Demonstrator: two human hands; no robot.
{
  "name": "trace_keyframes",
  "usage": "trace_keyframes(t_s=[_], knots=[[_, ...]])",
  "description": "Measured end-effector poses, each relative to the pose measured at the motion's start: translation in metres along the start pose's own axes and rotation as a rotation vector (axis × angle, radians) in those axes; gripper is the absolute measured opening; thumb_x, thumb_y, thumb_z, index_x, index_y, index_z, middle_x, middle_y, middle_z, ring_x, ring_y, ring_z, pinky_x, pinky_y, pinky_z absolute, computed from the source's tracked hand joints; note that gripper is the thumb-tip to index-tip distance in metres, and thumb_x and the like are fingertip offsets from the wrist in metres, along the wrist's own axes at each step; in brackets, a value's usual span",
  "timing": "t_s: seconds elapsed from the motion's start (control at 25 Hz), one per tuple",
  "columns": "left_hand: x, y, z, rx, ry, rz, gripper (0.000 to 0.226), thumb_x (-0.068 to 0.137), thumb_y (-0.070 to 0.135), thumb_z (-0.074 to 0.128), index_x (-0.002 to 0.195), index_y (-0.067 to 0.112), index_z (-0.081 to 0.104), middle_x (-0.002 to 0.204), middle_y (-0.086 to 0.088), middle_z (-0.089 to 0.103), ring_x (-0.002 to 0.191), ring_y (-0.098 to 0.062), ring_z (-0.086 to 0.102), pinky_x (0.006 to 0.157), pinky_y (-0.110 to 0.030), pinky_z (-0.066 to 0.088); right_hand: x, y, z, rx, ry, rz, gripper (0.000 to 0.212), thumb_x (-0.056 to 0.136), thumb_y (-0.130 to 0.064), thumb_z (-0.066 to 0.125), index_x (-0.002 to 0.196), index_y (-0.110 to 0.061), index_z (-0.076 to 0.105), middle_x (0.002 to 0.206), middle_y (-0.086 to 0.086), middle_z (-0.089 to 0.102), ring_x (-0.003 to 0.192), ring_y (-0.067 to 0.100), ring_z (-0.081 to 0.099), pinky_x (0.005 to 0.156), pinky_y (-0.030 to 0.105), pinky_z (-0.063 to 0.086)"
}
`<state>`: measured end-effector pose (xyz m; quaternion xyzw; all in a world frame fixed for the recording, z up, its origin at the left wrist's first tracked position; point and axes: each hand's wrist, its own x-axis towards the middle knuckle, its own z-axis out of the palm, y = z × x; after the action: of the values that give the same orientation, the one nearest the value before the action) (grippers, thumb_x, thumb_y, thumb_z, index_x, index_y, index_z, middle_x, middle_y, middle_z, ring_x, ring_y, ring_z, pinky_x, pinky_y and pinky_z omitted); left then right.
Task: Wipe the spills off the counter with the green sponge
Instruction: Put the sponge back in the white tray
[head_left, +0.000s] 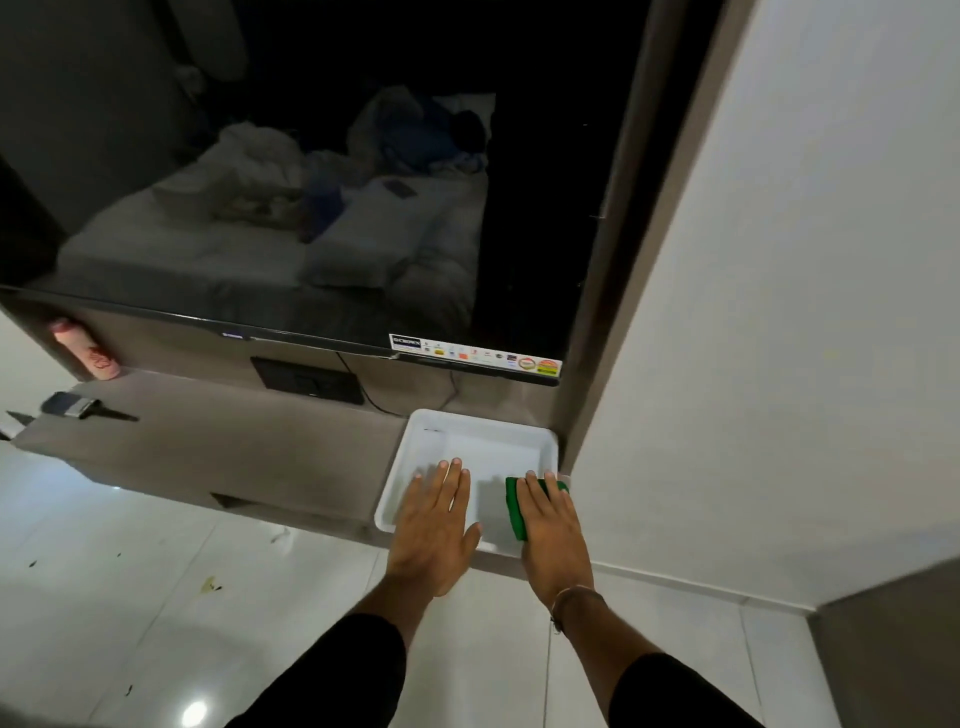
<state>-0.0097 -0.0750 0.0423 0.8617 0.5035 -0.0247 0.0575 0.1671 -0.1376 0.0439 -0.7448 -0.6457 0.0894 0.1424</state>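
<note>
A green sponge (515, 509) lies in the right part of a white tray (423, 457) that stands at the right end of the grey-brown counter (234, 436). My right hand (553, 530) rests flat on top of the sponge, fingers extended, covering most of it. My left hand (434, 525) lies flat and spread over the tray's left front part, holding nothing. I cannot make out any spills on the counter in this view.
A large dark TV screen (291, 182) hangs just above the counter. A black box (306, 387) with a cable sits under it. A pink bottle (88, 351) and a paintbrush (78, 406) lie at the counter's left end. A white wall (779, 312) borders the right.
</note>
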Motion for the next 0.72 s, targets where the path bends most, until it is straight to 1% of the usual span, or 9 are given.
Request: trace_keyframes(t_s=[0.12, 0.2, 0.28, 0.36, 0.44, 0.52, 0.6, 0.72], knots=[[0.028, -0.03, 0.015, 0.017, -0.019, 0.026, 0.081, 0.107, 0.062, 0.025, 0.163, 0.015, -0.011, 0.172, -0.008, -0.017, 0.15, -0.032, -0.029, 0.122, -0.051, -0.018, 0.034, -0.012, 0.028, -0.032, -0.061, 0.041, 0.084, 0.1, -0.011, 0.059, 0.161, -0.021, 0.003, 0.171, -0.001, 0.003, 0.156, 0.024, -0.007, 0.125, 0.042, -0.001], [0.045, -0.046, 0.029, 0.025, -0.04, 0.041, 0.081, 0.107, 0.062, 0.022, 0.162, 0.014, -0.014, 0.169, -0.009, -0.021, 0.147, -0.032, -0.036, 0.122, -0.051, -0.02, 0.056, -0.013, 0.05, -0.046, -0.103, 0.062, 0.083, 0.102, -0.017, 0.058, 0.16, -0.022, -0.002, 0.17, -0.002, -0.005, 0.155, 0.022, -0.012, 0.125, 0.042, 0.0], [0.063, -0.053, 0.041, 0.024, -0.063, 0.053, 0.079, 0.107, 0.062, 0.019, 0.161, 0.014, -0.014, 0.169, -0.011, -0.022, 0.148, -0.034, -0.035, 0.126, -0.053, -0.012, 0.073, -0.009, 0.067, -0.056, -0.145, 0.089, 0.083, 0.102, -0.021, 0.057, 0.16, -0.023, -0.002, 0.169, -0.005, -0.011, 0.154, 0.021, -0.015, 0.126, 0.043, 0.0], [0.079, -0.055, 0.051, 0.004, -0.073, 0.064, 0.079, 0.107, 0.061, 0.019, 0.162, 0.013, -0.012, 0.169, -0.013, -0.021, 0.151, -0.036, -0.03, 0.128, -0.055, -0.003, 0.087, -0.005, 0.081, -0.089, -0.158, 0.116, 0.083, 0.103, -0.023, 0.056, 0.159, -0.025, -0.004, 0.166, -0.008, -0.016, 0.153, 0.02, -0.018, 0.124, 0.042, -0.005], [0.093, -0.057, 0.06, -0.044, -0.083, 0.068, 0.078, 0.108, 0.058, 0.023, 0.162, 0.013, -0.011, 0.17, -0.013, -0.019, 0.153, -0.035, -0.028, 0.129, -0.055, -0.001, 0.102, -0.002, 0.092, -0.111, -0.162, 0.12, 0.083, 0.103, -0.021, 0.055, 0.159, -0.025, -0.005, 0.164, -0.008, -0.017, 0.151, 0.019, -0.021, 0.118, 0.038, -0.016], [0.099, -0.06, 0.068, -0.076, -0.11, 0.075, 0.078, 0.109, 0.057, 0.026, 0.163, 0.013, -0.01, 0.172, -0.013, -0.018, 0.154, -0.033, -0.026, 0.129, -0.054, -0.001, 0.11, 0.001, 0.1, -0.13, -0.183, 0.124, 0.084, 0.102, -0.016, 0.055, 0.159, -0.025, -0.006, 0.163, -0.008, -0.017, 0.15, 0.018, -0.023, 0.114, 0.036, -0.021], [0.1, -0.063, 0.076, -0.081, -0.125, 0.076, 0.079, 0.108, 0.057, 0.026, 0.163, 0.013, -0.009, 0.173, -0.013, -0.015, 0.155, -0.033, -0.024, 0.129, -0.053, 0.0, 0.11, 0.004, 0.108, -0.143, -0.232, 0.134, 0.089, 0.1, -0.017, 0.058, 0.159, -0.024, -0.009, 0.164, -0.005, -0.018, 0.152, 0.022, -0.019, 0.115, 0.039, -0.018], [0.1, -0.071, 0.085, -0.063, -0.135, 0.062, 0.081, 0.107, 0.06, 0.025, 0.163, 0.012, -0.006, 0.173, -0.015, -0.011, 0.156, -0.034, -0.018, 0.129, -0.053, 0.003, 0.104, 0.004, 0.118, -0.153, -0.266, 0.156, 0.094, 0.1, -0.028, 0.06, 0.158, -0.021, -0.013, 0.166, -0.002, -0.018, 0.155, 0.028, -0.014, 0.117, 0.044, -0.012]])
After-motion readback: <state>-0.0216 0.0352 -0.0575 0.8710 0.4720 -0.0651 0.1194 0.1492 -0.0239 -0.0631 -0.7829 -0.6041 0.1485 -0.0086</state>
